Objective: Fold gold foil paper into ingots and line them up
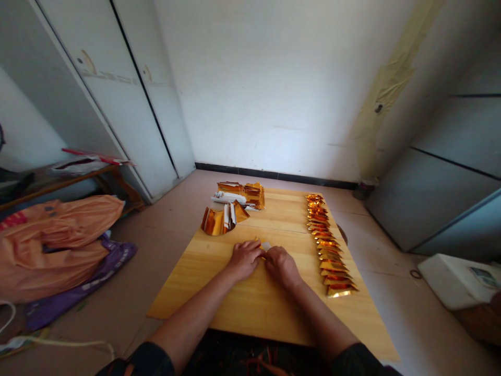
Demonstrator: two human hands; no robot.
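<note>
Both my hands rest knuckles-up at the middle of a low wooden table (219, 308), close together. My left hand (245, 258) and my right hand (281, 265) pinch a small piece of gold foil paper (263, 245), which peeks out between and just beyond the fingertips. Most of that paper is hidden under my fingers. A long row of folded gold foil pieces (326, 245) runs along the table's right side, from the far edge toward me. A curled stack of gold foil sheets (221, 219) lies ahead on the left.
More gold foil bundles and a white packet (242, 194) sit at the table's far edge. Orange and purple plastic bags (58, 240) lie on the floor at left. White cabinet doors (129, 94) stand behind them. A white box (454, 279) sits on the floor at right.
</note>
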